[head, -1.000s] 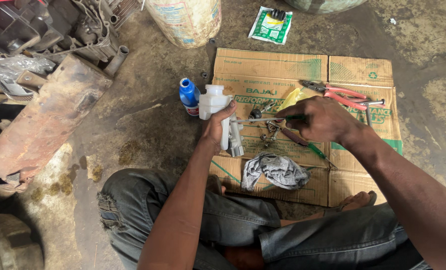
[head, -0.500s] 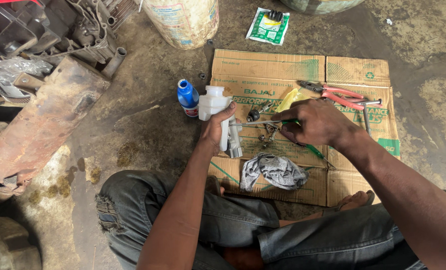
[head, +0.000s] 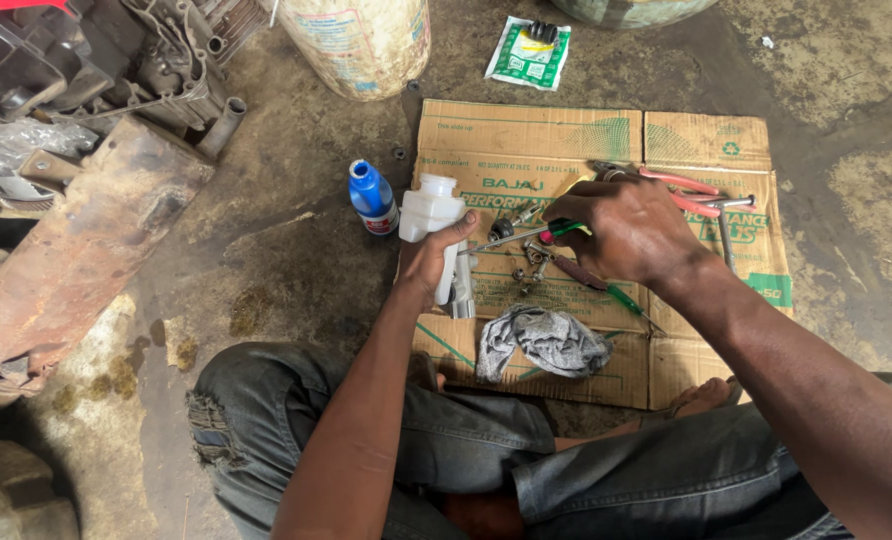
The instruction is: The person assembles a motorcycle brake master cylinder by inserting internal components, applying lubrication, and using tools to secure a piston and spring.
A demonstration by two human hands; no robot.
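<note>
A person sits on a grimy floor before a flattened cardboard sheet (head: pixel 606 140). Left of the sheet stands a blue bottle (head: pixel 371 197). At its left edge, the left hand (head: pixel 434 258) has its fingers clamped on a white reservoir part (head: pixel 436 215). The right hand (head: pixel 626 228), over the sheet's middle, grips a green-handled screwdriver (head: pixel 521 236) aimed at the part, seemingly mid-disassembly. Loose bolts (head: pixel 528 262), a grey rag (head: pixel 546 340) and red pliers (head: pixel 681 185) crowd the sheet.
</note>
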